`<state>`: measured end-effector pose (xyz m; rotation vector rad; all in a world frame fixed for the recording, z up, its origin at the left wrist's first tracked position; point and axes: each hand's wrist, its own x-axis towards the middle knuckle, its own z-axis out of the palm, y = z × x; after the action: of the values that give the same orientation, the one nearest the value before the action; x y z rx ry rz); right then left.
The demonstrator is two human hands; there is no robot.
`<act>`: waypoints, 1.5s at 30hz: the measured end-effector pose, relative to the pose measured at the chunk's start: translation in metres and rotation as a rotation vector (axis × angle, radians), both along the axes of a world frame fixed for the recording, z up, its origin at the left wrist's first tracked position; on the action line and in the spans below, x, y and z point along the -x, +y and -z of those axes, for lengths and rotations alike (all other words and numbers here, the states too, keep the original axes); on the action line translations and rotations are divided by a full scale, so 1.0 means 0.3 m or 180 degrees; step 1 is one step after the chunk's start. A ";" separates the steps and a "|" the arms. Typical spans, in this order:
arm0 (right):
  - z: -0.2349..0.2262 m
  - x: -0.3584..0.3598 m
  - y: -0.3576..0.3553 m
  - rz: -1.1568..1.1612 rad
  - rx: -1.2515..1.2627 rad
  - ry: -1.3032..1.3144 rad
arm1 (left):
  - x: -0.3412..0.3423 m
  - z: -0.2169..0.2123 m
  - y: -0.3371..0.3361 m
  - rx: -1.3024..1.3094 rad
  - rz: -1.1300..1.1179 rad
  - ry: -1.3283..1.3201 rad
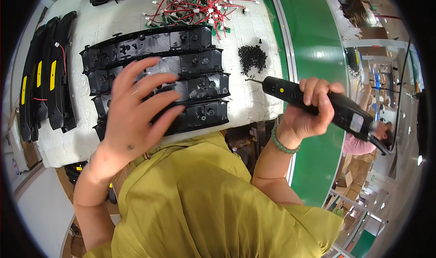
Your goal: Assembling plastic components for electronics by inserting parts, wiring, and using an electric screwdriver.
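My right hand (311, 105) grips a black electric screwdriver (336, 107), whose thin bit points left. A cable leaves its back end. Near the bit tip lies a heap of small black screws (252, 59) on the white padded surface. My left hand (141, 101) hovers with fingers spread over a stack of black curved plastic housings (200, 87) laid in rows; it hides part of them. Whether its fingertips touch the housings I cannot tell.
Red-wired green circuit boards (200, 5) are piled at the far side. Finished-looking black housings with yellow labels (53, 76) stand at the left of the white padded surface (252, 105). A green bench strip (313, 53) runs along the right. Another person (363, 142) is beyond it.
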<state>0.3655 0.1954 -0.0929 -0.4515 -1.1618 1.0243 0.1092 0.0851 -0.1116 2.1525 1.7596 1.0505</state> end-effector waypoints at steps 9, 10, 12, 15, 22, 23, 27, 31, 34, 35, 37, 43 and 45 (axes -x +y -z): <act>-0.084 -0.027 -0.023 -0.0443 -0.0510 -0.0001 | -0.270 0.142 0.411 -0.0531 0.1509 -0.0401; -0.090 -0.033 -0.020 -0.0419 -0.0525 0.0003 | -0.280 0.141 0.422 -0.0542 0.1535 -0.0394; -0.097 -0.041 -0.012 -0.0471 -0.0600 0.0037 | -0.293 0.140 0.440 -0.0591 0.1615 -0.0551; -0.107 -0.054 -0.004 -0.0378 -0.0603 0.0115 | -0.303 0.147 0.451 -0.0703 0.1462 -0.0523; -0.109 -0.066 0.013 -0.0448 -0.0708 0.0369 | -0.288 0.117 0.454 -0.0568 0.1465 -0.0531; -0.111 -0.063 0.012 -0.0448 -0.0700 0.0374 | -0.286 0.116 0.453 -0.0559 0.1463 -0.0529; -0.129 -0.065 0.004 -0.0604 -0.0697 0.0330 | -0.281 0.103 0.446 -0.0556 0.1537 -0.0733; -0.148 -0.052 0.001 -0.0973 -0.0753 0.0053 | -0.253 0.091 0.429 -0.0632 0.1804 -0.0557; -0.156 -0.035 -0.002 -0.1174 -0.0887 -0.0319 | -0.240 0.096 0.396 -0.0717 0.2029 -0.0306; -0.152 -0.026 -0.011 -0.1146 -0.0894 -0.0256 | -0.237 0.095 0.387 -0.0551 0.2048 -0.0450; -0.146 -0.014 -0.029 -0.1046 -0.0905 -0.0121 | -0.223 0.082 0.359 -0.0301 0.1965 -0.0645; -0.122 0.051 -0.030 -0.1076 -0.0863 -0.0094 | -0.144 0.034 0.323 -0.0064 0.1557 -0.0477; -0.117 0.053 -0.027 -0.1038 -0.0801 -0.0030 | -0.078 0.034 0.331 -0.0103 0.1457 -0.0392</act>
<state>0.3496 0.1874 -0.0577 -0.0671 -1.3813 1.1351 0.1325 0.1845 -0.1220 2.2949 1.1235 1.0604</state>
